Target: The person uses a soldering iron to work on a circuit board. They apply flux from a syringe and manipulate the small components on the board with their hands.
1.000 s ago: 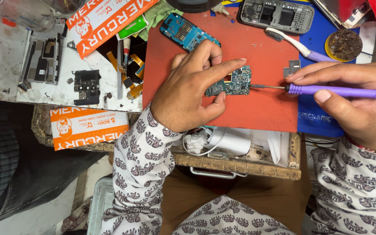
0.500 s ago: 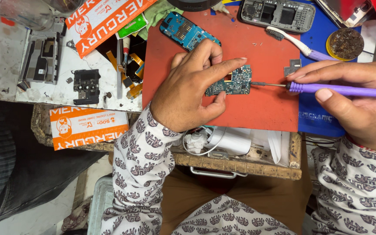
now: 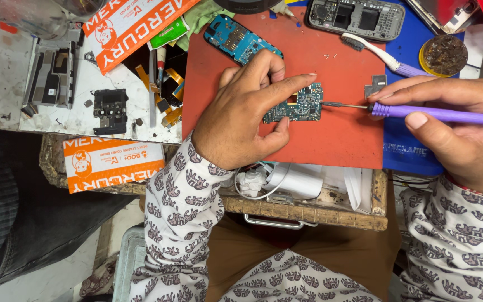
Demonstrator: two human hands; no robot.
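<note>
two hands work over a red mat (image 3: 342,140) on a crowded bench. the left hand (image 3: 247,114) lies palm down, thumb and forefinger closed on the edges of a small green circuit board (image 3: 298,104), which rests flat on the mat near its middle; the other fingers curl behind it. the right hand (image 3: 465,131) is closed in a pen grip round a purple-handled tool (image 3: 437,113), whose thin metal tip (image 3: 342,105) meets the right edge of the board; whether it is a soldering iron or a driver cannot be told.

likely faults, as judgements. the tip sits at the very edge of the board, so a slight slide of the board under the pinch could send the point across neighbouring parts or off onto the mat. the left forefinger lies just beside the tip, and a slip toward it could catch the fingertip. the board is held only at its rim, so sideways pressure from the tool could pivot it. a small grey metal piece (image 3: 377,85) lies loose on the mat near the tool's shaft and could be swept away by the right hand.

around them: a blue phone board (image 3: 241,38) at the mat's upper edge, a grey phone housing (image 3: 359,17), a white toothbrush (image 3: 375,53), a yellow tin of dark material (image 3: 444,55), and orange-and-white packets (image 3: 107,162) to the left.
</note>
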